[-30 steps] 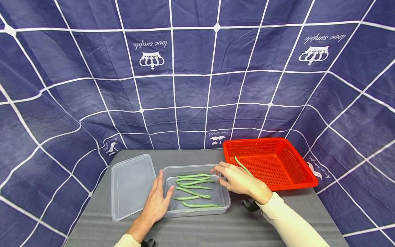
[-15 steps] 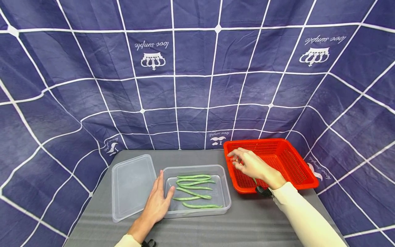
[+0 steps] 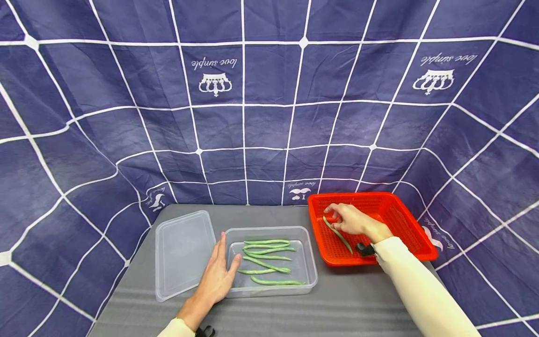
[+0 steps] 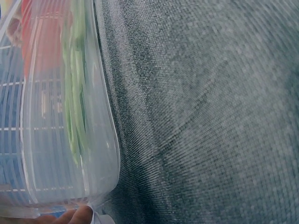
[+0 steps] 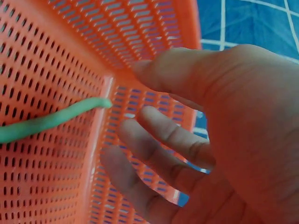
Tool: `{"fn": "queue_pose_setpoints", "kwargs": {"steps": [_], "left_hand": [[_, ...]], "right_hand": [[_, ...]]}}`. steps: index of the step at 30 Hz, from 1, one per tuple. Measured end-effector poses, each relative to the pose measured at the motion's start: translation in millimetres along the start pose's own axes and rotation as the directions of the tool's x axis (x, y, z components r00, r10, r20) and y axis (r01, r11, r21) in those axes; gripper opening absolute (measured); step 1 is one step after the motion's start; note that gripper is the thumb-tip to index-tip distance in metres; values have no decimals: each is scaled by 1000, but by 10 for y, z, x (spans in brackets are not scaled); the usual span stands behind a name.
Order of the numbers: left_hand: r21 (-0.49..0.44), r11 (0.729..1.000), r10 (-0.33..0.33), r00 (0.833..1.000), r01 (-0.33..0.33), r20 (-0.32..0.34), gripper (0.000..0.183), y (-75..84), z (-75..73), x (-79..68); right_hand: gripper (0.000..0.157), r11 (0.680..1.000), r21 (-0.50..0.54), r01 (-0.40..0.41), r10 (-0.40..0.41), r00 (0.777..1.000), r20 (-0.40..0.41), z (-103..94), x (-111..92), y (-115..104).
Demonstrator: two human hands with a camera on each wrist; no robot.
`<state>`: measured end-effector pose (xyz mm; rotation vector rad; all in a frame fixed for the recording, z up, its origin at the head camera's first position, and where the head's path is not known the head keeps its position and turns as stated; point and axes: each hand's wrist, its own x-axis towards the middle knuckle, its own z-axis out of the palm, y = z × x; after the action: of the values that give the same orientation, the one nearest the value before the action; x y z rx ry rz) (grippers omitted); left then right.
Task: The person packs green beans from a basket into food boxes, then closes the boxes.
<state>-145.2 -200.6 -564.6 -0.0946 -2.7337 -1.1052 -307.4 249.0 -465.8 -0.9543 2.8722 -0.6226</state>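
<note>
My left hand [image 3: 216, 274] rests with straight fingers against the left side of a clear plastic container [image 3: 273, 291]. Several green beans [image 3: 273, 257] lie inside it; through its wall, beans [image 4: 74, 93] also show in the left wrist view. My right hand [image 3: 353, 220] is over the left part of a red perforated basket [image 3: 375, 257], palm down. A single green bean [image 3: 342, 239] lies in the basket under the fingers. The right wrist view shows spread, loosely bent fingers [image 5: 133, 175] apart from the bean [image 5: 51, 120], with nothing between them.
A translucent lid [image 3: 185, 257] lies flat on the grey tabletop [image 3: 273, 318], left of the container. Blue cloth with white lines [image 3: 269, 121] hangs behind and at both sides. The basket stands at the right, close to the container.
My right hand has moved right, from the container's right rim to over the basket, bringing the bean there into fuller view. My left hand stays at the container's left side.
</note>
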Motion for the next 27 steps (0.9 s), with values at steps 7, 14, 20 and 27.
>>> {"fn": "queue_pose_setpoints", "kwargs": {"steps": [7, 14, 20, 27], "left_hand": [[3, 1000, -4, 1000, 4, 8, 90, 5, 12, -5], [9, 1000, -9, 1000, 9, 8, 90, 0, 9, 2], [13, 1000, -14, 1000, 13, 8, 90, -20, 16, 5], [5, 1000, -24, 999, 24, 21, 91, -5, 9, 10]], "right_hand": [[55, 995, 52, -82, 77, 991, 106, 30, -39, 139], [61, 977, 131, -166, 136, 967, 213, 68, -20, 304], [62, 973, 165, -161, 117, 961, 250, 190, 1, 461], [63, 941, 193, -278, 214, 930, 299, 201, -29, 293]]}}
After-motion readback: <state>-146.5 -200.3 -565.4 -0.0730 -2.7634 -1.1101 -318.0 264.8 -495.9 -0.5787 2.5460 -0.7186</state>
